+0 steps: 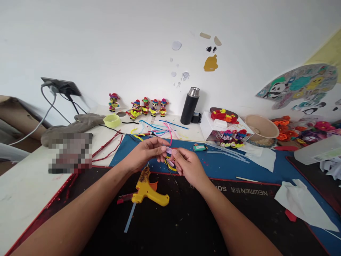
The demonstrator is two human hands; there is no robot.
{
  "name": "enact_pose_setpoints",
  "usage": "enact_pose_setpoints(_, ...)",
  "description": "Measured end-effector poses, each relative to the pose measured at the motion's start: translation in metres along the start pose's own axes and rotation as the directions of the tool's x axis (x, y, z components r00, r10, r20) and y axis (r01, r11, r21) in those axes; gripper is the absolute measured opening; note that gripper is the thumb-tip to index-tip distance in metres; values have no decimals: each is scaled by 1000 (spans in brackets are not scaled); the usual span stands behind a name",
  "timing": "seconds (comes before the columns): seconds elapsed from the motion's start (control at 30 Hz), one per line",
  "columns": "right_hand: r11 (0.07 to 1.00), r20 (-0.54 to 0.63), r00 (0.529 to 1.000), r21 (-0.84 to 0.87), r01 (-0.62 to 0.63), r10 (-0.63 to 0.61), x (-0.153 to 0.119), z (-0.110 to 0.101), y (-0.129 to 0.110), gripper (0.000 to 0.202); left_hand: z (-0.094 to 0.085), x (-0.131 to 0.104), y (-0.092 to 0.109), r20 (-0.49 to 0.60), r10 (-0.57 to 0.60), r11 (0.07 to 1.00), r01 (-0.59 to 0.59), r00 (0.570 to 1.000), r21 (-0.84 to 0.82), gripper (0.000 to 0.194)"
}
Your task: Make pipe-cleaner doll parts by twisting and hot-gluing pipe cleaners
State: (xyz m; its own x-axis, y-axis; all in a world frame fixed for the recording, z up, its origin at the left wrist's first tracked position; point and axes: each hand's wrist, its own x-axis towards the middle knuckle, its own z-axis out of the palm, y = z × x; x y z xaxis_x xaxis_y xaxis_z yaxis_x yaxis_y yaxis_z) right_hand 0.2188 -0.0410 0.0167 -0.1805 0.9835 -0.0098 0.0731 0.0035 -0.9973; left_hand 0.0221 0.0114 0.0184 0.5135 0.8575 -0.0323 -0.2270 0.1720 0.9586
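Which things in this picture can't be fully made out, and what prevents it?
In the head view:
Pale piece: partly hidden by the left hand and right hand.
Red item: partly covered by the yellow glue gun.
Pixelated item: blurred by blocks.
Translucent box: cut off by the right edge.
Figures: details too small.

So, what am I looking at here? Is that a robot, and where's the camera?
No robot here! These are a person's own bare hands, left and right. There's just one picture, taken by a camera worn on that person's head, looking forward and down, so the arms reach in from the bottom.

The fingertips of both hands hold a small, pale purple piece; I can't tell exactly what it is. Below lies a yellow glue gun on a black mat. Farther back are colourful strips, little figures and a dark flask near the wall.
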Motion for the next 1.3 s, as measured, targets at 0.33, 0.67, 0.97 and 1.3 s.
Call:
enact_pose_setpoints(0.33,1000,3,1000,-3,23,-23,0,1,3,44,2,1,4,-33,9,999,-8,999,48,38)
enact_pose_setpoints(0.67,997,-2,999,-69,33,-34,0,0,7,45,1,0,3,4,-12,1000,12,1000,-7,42)
enact_pose_setpoints(0.97,993,11,999,-116,39,-38,-1,2,5,42,1,0,4,6,-14,997,13,1000,82,40)
enact_pose_setpoints(1.3,949,1,994,-300,101,-106,-1,1,11,43,6,-1,5,11,14,988,-15,1000,153,42)
